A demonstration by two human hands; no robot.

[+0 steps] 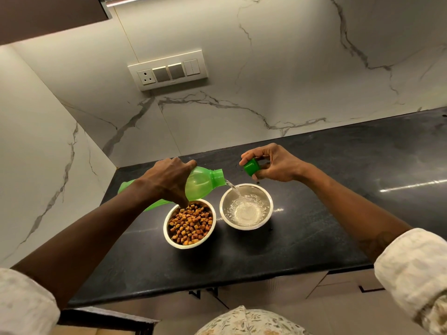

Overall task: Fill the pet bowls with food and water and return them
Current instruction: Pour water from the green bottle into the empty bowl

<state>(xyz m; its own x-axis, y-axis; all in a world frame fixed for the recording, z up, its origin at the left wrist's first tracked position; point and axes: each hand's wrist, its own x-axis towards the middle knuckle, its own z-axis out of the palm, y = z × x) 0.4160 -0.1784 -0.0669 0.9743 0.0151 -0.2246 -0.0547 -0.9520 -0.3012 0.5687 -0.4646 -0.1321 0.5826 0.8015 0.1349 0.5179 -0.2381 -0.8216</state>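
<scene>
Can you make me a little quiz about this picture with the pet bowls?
1. True or false: the left hand tips the green bottle so water falls into the right bowl.
2. What does the right hand hold? A) a spoon B) the green cap C) a cup
3. Fill in: the left bowl on the black counter holds brown ____.

Key: 1 true; 2 B; 3 kibble.
</scene>
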